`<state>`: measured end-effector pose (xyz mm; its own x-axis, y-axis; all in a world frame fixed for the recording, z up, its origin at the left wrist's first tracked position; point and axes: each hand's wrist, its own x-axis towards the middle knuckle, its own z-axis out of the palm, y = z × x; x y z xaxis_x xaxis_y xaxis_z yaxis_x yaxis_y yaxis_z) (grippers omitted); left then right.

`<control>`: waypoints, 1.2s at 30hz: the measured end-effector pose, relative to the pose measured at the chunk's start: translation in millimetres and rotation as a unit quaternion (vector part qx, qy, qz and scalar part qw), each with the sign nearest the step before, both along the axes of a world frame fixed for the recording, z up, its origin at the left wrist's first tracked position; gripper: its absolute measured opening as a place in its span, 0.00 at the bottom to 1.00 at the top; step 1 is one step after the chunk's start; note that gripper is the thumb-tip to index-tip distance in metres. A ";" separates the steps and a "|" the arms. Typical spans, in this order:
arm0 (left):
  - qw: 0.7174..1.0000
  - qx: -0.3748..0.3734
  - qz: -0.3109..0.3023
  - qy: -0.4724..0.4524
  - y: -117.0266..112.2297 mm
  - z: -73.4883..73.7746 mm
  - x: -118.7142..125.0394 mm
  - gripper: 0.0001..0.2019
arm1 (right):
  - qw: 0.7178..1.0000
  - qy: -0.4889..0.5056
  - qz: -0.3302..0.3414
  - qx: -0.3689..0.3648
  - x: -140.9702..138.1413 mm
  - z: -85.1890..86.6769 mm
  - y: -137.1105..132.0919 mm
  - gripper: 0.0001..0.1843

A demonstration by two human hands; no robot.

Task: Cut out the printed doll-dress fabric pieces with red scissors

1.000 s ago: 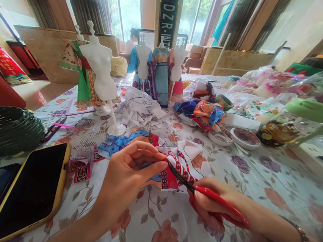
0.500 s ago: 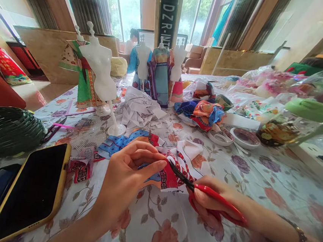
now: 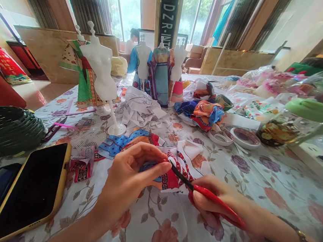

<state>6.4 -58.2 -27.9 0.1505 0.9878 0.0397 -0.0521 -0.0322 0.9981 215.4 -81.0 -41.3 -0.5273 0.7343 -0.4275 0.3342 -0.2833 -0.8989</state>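
My left hand (image 3: 129,178) pinches a piece of patterned red, white and blue cloth (image 3: 175,166) between thumb and fingers, holding it just above the flowered tablecloth (image 3: 168,228). My right hand (image 3: 213,202) grips red-handled scissors (image 3: 213,200). Their dark blades (image 3: 180,175) reach left into the cloth right beside my left fingertips. A bracelet sits on my right wrist.
A phone in a yellow case (image 3: 33,188) lies at the left front, a dark woven basket (image 3: 6,129) behind it. White dress forms (image 3: 100,69) and dressed ones (image 3: 160,75) stand further back. Cloth scraps (image 3: 204,111), small dishes (image 3: 245,138) and plastic bags (image 3: 309,101) lie right.
The scissors' blades have edged a little further into the cloth and my left thumb has shifted slightly along it. Everything else stays put.
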 end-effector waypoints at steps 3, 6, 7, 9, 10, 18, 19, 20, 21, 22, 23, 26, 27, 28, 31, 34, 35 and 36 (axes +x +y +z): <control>1.000 -0.007 -0.003 -0.001 -2.6 2.5 1.7 0.08 | 1.000 -0.005 -0.006 0.000 -0.5 1.2 0.4 0.33; 1.000 -0.017 -0.014 0.020 -4.2 3.2 3.3 0.08 | 1.000 -0.013 -0.011 -0.006 -0.2 1.4 0.2 0.33; 0.999 -0.014 -0.014 0.026 -4.2 2.9 3.4 0.07 | 1.000 -0.014 -0.011 -0.006 0.3 1.2 0.0 0.33; 0.999 0.002 -0.005 0.034 -3.8 1.8 2.7 0.07 | 1.000 -0.011 -0.004 -0.004 1.6 0.3 -0.1 0.33; 0.999 0.012 0.000 0.038 -3.3 1.0 2.1 0.06 | 1.000 -0.010 0.001 -0.003 2.4 -0.1 -0.1 0.33; 0.992 0.101 0.018 0.070 0.1 -2.5 -1.7 0.04 | 1.000 -0.018 0.003 0.005 3.8 1.3 0.1 0.32; 0.992 0.102 0.016 0.073 0.6 -2.6 -1.5 0.03 | 1.000 -0.020 0.005 0.008 3.7 2.0 -0.2 0.32; 0.992 0.102 0.015 0.075 1.1 -2.7 -1.3 0.03 | 1.000 -0.022 0.007 0.009 3.5 2.5 -0.5 0.32; 0.992 0.104 0.015 0.076 1.6 -3.0 -1.2 0.03 | 1.000 -0.022 0.008 0.009 3.4 2.8 -0.8 0.32; 0.991 0.106 0.015 0.078 2.1 -3.3 -1.1 0.03 | 1.000 -0.023 0.007 0.007 3.4 3.0 -1.0 0.32; 0.990 0.112 0.015 0.080 2.4 -3.7 -1.1 0.03 | 1.000 -0.023 0.007 0.005 3.2 3.1 -1.2 0.31; 0.989 0.118 0.018 0.088 2.4 -4.5 -1.7 0.02 | 1.000 -0.024 0.001 -0.006 2.5 2.7 -1.5 0.31; 0.989 0.116 0.019 0.091 2.1 -4.5 -1.8 0.02 | 1.000 -0.023 -0.001 -0.009 2.1 2.6 -1.5 0.31; 0.989 0.114 0.021 0.093 1.7 -4.3 -1.9 0.02 | 1.000 -0.022 -0.002 -0.011 1.7 2.4 -1.6 0.31; 0.989 0.108 0.024 0.096 0.7 -3.1 -1.7 0.02 | 1.000 -0.018 -0.004 -0.013 0.5 1.9 -2.0 0.31; 0.989 0.112 0.028 0.093 0.1 -2.4 -1.1 0.02 | 1.000 -0.015 -0.006 -0.007 -0.3 0.1 -2.3 0.31; 0.989 0.114 0.030 0.092 0.0 -2.3 -0.9 0.02 | 1.000 -0.012 -0.006 -0.003 -0.5 -0.7 -2.4 0.31; 0.989 0.115 0.030 0.092 -0.1 -2.3 -0.7 0.02 | 1.000 -0.009 -0.004 -0.002 -0.7 -1.5 -2.4 0.31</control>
